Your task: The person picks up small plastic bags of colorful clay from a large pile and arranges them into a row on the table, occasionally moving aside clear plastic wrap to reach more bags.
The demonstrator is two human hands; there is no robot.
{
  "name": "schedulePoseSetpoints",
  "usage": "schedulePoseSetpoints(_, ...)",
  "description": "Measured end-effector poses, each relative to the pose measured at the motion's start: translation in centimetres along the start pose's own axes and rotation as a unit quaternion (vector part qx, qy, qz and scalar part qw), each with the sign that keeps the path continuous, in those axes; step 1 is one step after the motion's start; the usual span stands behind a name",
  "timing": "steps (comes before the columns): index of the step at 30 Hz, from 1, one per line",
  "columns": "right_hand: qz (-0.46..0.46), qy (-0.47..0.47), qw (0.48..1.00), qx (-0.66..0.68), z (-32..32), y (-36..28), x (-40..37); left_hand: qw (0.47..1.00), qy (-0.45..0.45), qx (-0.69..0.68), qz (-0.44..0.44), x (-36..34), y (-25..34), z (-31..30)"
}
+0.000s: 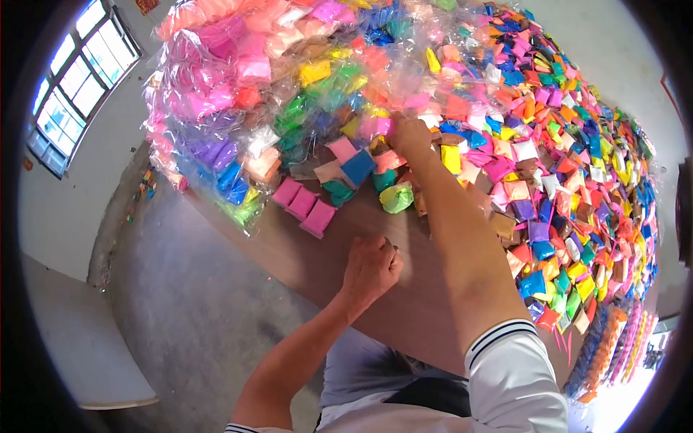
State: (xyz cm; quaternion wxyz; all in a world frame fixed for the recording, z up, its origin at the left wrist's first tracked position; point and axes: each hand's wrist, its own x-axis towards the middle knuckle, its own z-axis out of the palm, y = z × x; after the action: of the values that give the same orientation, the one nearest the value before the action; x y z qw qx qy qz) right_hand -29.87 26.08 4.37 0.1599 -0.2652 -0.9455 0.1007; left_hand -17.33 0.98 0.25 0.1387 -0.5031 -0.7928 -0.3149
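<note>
My right hand (413, 138) reaches forward into the pile, its fingers closed at the edge of a small pink packet (378, 127). Nearer to me my left hand (370, 268) is a closed fist low over the brown table (310, 252); I cannot tell what, if anything, is inside it. Beyond that fist lies a joined strip of pink packets (304, 207). A blue packet (358, 168), a teal packet (339, 193) and a yellow-green packet (396, 198) rest at the pile's near edge, between my two hands.
Clear plastic bags of sorted packets (216, 94) are heaped at the back left. A broad mound of loose multicoloured packets (556, 166) covers the right side. Long strips of orange packets (605, 353) hang at the right edge. Grey floor (188, 289) shows to the left.
</note>
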Motion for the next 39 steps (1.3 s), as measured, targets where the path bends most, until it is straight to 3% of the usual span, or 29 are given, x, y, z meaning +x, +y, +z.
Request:
schedulePoseSetpoints(3, 0.05, 0.053, 0.997, -0.009, 1.3, -0.7, 0.8, 1.0, 0.008, 0.004, 0.003, 0.2, 0.0, 0.1)
schedulePoseSetpoints(10, -0.054, 0.083, 0.993, 0.06, -2.5, 1.7, -0.6, 1.0, -0.021, 0.003, 0.008, 0.1, -0.1, -0.1)
schedulePoseSetpoints(11, -0.076, 0.129, 0.989, 0.002, -3.0, 2.1, -1.2, 1.0, -0.027, 0.004, 0.006, 0.2, -0.2, -0.1)
schedulePoseSetpoints(15, -0.086, 0.047, 0.995, 0.031, -8.6, 2.3, -6.1, 1.0, -0.03, -0.003, 0.0, 0.2, -0.3, 0.0)
schedulePoseSetpoints(17, -0.117, 0.001, 0.95, 0.288, -6.8, 4.8, -7.6, 1.0, -0.025, -0.004, -0.004, -0.1, -0.2, 0.2)
schedulePoseSetpoints(18, -0.129, -0.023, 0.902, 0.412, -6.2, 5.8, -8.4, 1.0, -0.023, -0.002, -0.006, -0.1, -0.2, 0.2)
schedulePoseSetpoints(21, -0.021, -0.147, 0.791, 0.594, -7.7, 5.0, -12.7, 1.0, -0.008, 0.003, -0.007, -0.4, -0.3, 0.6)
schedulePoseSetpoints(28, -0.043, -0.176, 0.801, 0.57, -8.9, 4.4, -19.7, 1.0, -0.007, 0.025, -0.013, -0.6, -0.1, 0.2)
schedulePoseSetpoints(32, 0.002, -0.19, 0.828, 0.528, -8.6, 5.0, -23.1, 0.998, -0.001, -0.054, -0.026, -0.8, -0.7, 0.2)
schedulePoseSetpoints(39, -0.015, -0.226, 0.83, 0.51, -5.4, 5.0, -25.8, 0.992, -0.007, -0.126, -0.026, -0.6, -0.1, -1.2)
